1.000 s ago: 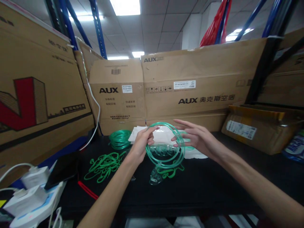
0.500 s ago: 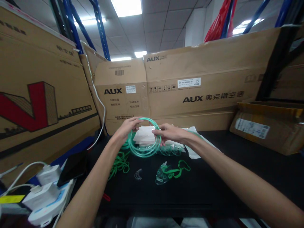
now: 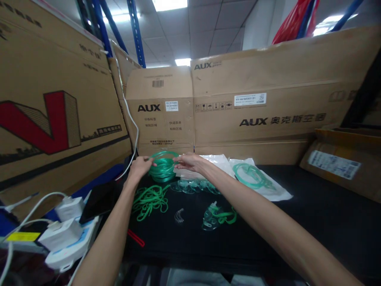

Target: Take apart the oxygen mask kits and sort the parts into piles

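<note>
Hands (image 3: 139, 167), two, gripped one green coil (image 3: 163, 152) by opposite sides, right at the stacked coils (image 3: 162, 172)! I counted one strapped mask (image 3: 211, 218), one red strip (image 3: 136, 238) out front.

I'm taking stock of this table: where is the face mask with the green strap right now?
In the head view, the face mask lies on the black table, a little right of centre, to the right of the small clear pieces.
</note>
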Demonstrator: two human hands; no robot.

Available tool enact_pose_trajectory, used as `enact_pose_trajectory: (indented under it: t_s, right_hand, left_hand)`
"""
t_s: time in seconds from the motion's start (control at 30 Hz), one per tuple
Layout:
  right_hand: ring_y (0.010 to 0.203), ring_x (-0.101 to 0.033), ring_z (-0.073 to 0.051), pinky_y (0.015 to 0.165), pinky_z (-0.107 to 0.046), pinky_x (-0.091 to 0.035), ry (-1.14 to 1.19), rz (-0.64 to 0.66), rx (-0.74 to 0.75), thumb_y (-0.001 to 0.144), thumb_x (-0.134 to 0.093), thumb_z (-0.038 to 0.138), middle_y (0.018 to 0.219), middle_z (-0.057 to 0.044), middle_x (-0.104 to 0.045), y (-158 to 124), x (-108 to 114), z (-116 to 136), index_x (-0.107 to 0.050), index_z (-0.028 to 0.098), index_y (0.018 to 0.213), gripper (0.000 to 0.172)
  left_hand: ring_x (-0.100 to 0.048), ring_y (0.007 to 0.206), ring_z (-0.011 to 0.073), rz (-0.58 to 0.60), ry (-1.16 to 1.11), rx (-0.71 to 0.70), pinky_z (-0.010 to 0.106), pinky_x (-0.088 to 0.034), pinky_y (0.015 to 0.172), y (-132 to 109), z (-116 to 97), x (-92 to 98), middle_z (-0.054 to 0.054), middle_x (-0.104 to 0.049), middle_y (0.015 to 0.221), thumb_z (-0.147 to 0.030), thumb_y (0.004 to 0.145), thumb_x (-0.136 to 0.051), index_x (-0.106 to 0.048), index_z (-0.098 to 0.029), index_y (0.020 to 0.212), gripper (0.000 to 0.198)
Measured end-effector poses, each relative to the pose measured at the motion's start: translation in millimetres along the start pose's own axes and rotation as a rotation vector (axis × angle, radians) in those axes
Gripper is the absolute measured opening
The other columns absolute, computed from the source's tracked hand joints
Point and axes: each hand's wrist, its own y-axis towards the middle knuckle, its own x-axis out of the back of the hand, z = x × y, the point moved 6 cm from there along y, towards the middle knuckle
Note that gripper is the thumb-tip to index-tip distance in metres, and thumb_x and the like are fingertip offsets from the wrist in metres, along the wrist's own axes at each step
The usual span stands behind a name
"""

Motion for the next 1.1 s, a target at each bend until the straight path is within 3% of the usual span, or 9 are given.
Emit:
enact_pose_trajectory:
  t_s: [0.1,0.23,0.33,0.43,0.53,0.7,0.83,0.97,1.1]
  right_hand:
    - [0.099,-0.067,-0.022,0.082,-0.042,-0.058,-0.08,-0.065,0.025,0.096,-0.063,0.032,0.121,-0.009,-0.064,15,-3,14,-0.06,0.016,0.124,0.032]
    - [0.097,-0.067,-0.022,0.082,-0.041,-0.058,-0.218,-0.221,0.145,0.096,-0.064,0.033,0.118,-0.009,-0.066,13,26,46,-0.062,0.015,0.121,0.031]
    - [0.086,-0.067,-0.02,0.083,-0.036,-0.054,-0.324,-0.312,0.275,0.095,-0.065,0.033,0.104,-0.012,-0.071,-21,60,69,-0.066,0.01,0.119,0.033]
    - [0.073,-0.066,-0.018,0.074,-0.031,-0.052,-0.422,-0.287,0.359,0.096,-0.063,0.033,0.082,-0.009,-0.073,-82,80,76,-0.075,0.01,0.103,0.027]
    - [0.075,-0.068,-0.019,0.069,-0.029,-0.052,-0.64,-0.107,0.466,0.096,-0.06,0.039,0.089,-0.006,-0.077,-154,78,62,-0.077,0.016,0.104,0.03]
    - [0.094,-0.07,-0.023,0.085,-0.033,-0.052,-0.839,-0.086,0.382,0.098,-0.056,0.041,0.104,-0.004,-0.079,-224,76,-2,-0.078,0.023,0.104,0.029]
    - [0.109,-0.066,-0.026,0.096,-0.037,-0.048,-0.813,-0.169,0.312,0.097,-0.057,0.039,0.116,-0.006,-0.075,-226,74,-44,-0.073,0.023,0.117,0.03]
    - [0.117,-0.062,-0.025,0.102,-0.037,-0.045,-0.764,-0.155,0.317,0.097,-0.057,0.031,0.124,-0.007,-0.07,-215,67,-67,-0.067,0.024,0.128,0.033]
    - [0.115,-0.063,-0.023,0.1,-0.033,-0.045,-0.686,-0.082,0.407,0.095,-0.059,0.025,0.121,-0.006,-0.071,-209,51,-73,-0.069,0.023,0.124,0.031]
  left_hand:
    - [-0.069,0.087,0.0255,-0.037,0.101,0.017,0.037,-0.049,0.084,17,4,5.8,0.009,-0.076,0.08,-0.039,0.086,-0.06,-0.077,-0.017,0.083,0.028]
    - [-0.071,0.096,0.0286,-0.007,0.219,0.023,0.039,-0.05,0.087,33,0,5.3,0.013,-0.078,0.095,-0.051,0.086,-0.063,-0.076,-0.014,0.098,0.041]
    - [-0.062,0.117,0.0418,-0.014,0.298,0.014,0.046,-0.047,0.095,25,-5,8.0,0.023,-0.072,0.118,-0.053,0.084,-0.063,-0.073,-0.01,0.113,0.053]
    - [-0.052,0.129,0.0452,-0.038,0.324,-0.04,0.052,-0.04,0.104,-2,-17,15.2,0.026,-0.062,0.135,-0.052,0.09,-0.056,-0.063,-0.007,0.131,0.062]
    - [-0.056,0.128,0.036,0.021,0.29,-0.173,0.042,-0.04,0.108,-43,-43,17.0,0.014,-0.067,0.133,-0.055,0.09,-0.057,-0.065,-0.016,0.131,0.057]
    - [-0.065,0.115,0.0261,0.292,0.095,-0.538,0.032,-0.045,0.099,-135,-98,-10.4,0.003,-0.072,0.125,-0.055,0.096,-0.047,-0.071,-0.025,0.122,0.047]
    - [-0.069,0.097,0.0248,0.524,0.091,-0.522,0.03,-0.048,0.082,-183,-100,-51.9,0.003,-0.077,0.106,-0.056,0.094,-0.05,-0.075,-0.027,0.114,0.044]
    - [-0.066,0.1,0.0269,0.647,0.121,-0.492,0.031,-0.049,0.082,-198,-89,-82.0,0.004,-0.075,0.102,-0.06,0.082,-0.066,-0.069,-0.028,0.124,0.053]
    - [-0.064,0.104,0.025,0.663,0.105,-0.62,0.034,-0.046,0.092,-205,-96,-95.8,0.002,-0.073,0.106,-0.037,0.089,-0.065,-0.068,-0.03,0.124,0.036]
